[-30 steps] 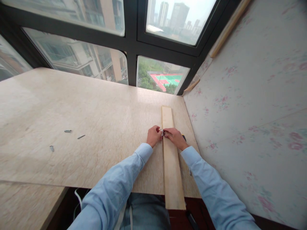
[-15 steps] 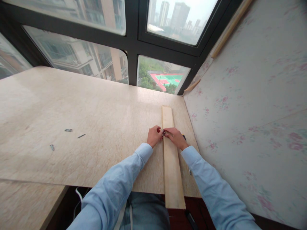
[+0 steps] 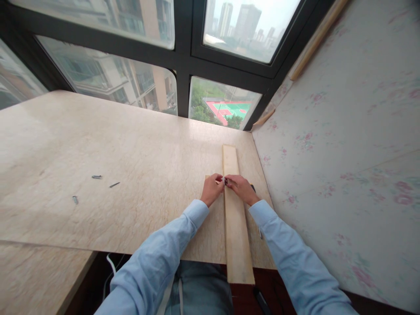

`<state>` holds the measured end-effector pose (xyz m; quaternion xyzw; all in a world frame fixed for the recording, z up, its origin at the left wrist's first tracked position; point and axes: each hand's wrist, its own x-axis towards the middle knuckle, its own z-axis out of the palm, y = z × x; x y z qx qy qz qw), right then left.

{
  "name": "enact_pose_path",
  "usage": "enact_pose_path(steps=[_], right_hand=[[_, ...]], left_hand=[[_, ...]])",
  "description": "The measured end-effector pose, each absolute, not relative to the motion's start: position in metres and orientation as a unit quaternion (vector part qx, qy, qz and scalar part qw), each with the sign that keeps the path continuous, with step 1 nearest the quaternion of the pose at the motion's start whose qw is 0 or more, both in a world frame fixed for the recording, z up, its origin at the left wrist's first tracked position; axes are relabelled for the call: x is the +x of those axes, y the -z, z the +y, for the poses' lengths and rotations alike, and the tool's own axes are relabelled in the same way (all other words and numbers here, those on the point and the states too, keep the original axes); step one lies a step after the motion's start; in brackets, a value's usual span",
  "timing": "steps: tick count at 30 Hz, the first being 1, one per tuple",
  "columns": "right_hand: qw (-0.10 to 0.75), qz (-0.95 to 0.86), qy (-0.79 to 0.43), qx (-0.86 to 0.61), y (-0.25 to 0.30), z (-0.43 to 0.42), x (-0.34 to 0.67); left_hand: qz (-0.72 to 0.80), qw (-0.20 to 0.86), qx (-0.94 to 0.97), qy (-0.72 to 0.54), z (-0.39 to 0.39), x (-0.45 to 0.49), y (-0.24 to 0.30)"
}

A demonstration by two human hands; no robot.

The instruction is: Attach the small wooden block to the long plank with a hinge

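Note:
A long pale wooden plank (image 3: 236, 245) lies lengthwise on the stone-patterned ledge, its near end jutting past the front edge. At the plank's left edge, a small shiny metal piece (image 3: 225, 180) sits between my fingertips; its exact kind is too small to make out. My left hand (image 3: 212, 189) pinches it from the left, fingers closed. From the right, over the plank, my right hand (image 3: 242, 189) closes on the same piece with thumb and fingers. A sliver of pale wood (image 3: 207, 177) shows behind my left hand.
Small metal pieces, perhaps screws (image 3: 96, 177), lie in the left part of the ledge (image 3: 147, 153). A dark object (image 3: 253, 187) is mostly hidden behind my right wrist. The papered wall (image 3: 328, 175) bounds the right side; a dark-framed window (image 3: 183, 65) stands behind.
My left fingers have come together closer around the small metal piece at the plank's edge. The view has shifted slightly; the plank stays in place.

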<state>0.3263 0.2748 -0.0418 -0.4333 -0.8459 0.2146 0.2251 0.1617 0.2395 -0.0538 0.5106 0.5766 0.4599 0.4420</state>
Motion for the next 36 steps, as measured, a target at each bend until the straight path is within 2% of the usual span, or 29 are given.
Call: enact_pose_path(steps=[5, 11, 22, 26, 30, 33, 36], right_hand=[[0.212, -0.852, -0.204, -0.432, 0.041, 0.274, 0.324], [0.200, -0.874, -0.186, -0.401, 0.046, 0.277, 0.326], [0.177, -0.902, -0.107, -0.379, 0.062, 0.285, 0.331], [0.190, -0.910, -0.053, -0.364, 0.062, 0.278, 0.326], [0.205, -0.917, -0.022, -0.340, 0.056, 0.266, 0.316], [0.216, -0.921, -0.009, -0.324, 0.053, 0.255, 0.306], [0.225, -0.924, -0.003, -0.308, 0.053, 0.242, 0.295]], left_hand=[[0.564, 0.451, 0.511, -0.466, 0.213, 0.158, 0.044], [0.582, 0.404, 0.525, -0.472, 0.190, 0.137, 0.036], [0.635, 0.346, 0.458, -0.517, 0.146, 0.050, 0.032], [0.679, 0.283, 0.447, -0.509, 0.125, 0.003, 0.034], [0.762, 0.165, 0.437, -0.449, 0.104, -0.066, 0.027], [0.845, 0.071, 0.397, -0.350, 0.086, -0.121, 0.022], [0.904, 0.023, 0.347, -0.248, 0.071, -0.165, 0.021]])
